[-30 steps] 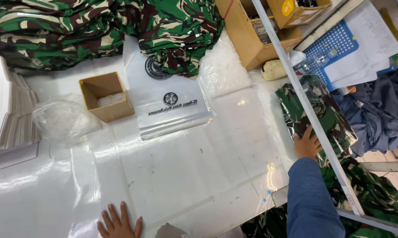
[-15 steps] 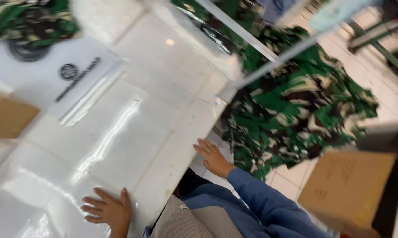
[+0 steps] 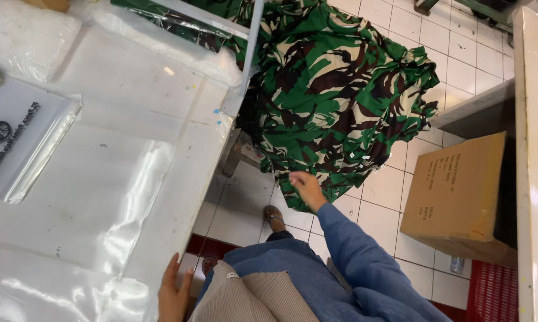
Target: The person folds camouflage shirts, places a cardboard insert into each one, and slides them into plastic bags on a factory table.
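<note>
Head view. The right hand (image 3: 306, 186) reaches down to the lower edge of the camouflage pile (image 3: 340, 101), which is heaped on the tiled floor (image 3: 394, 191) beside the table (image 3: 179, 161). The fingers look loosely curled at the cloth's hem; whether they have closed on it cannot be told. The left hand (image 3: 172, 292) rests flat on the table edge, fingers together, holding nothing.

Handling, as judged: the cloth is soft and limp, folds freely and will sag when lifted; the whole heap looks bulky and fairly heavy, a single piece light. It is not fragile or slippery. Best taken at a free hem or corner on the near edge, gathering a good bunch.

Against the earlier frame: the view has swung further right, so the pile sits higher and fuller in picture. The right hand has moved from the table edge out to the cloth. The left hand has stayed on the table.
</note>
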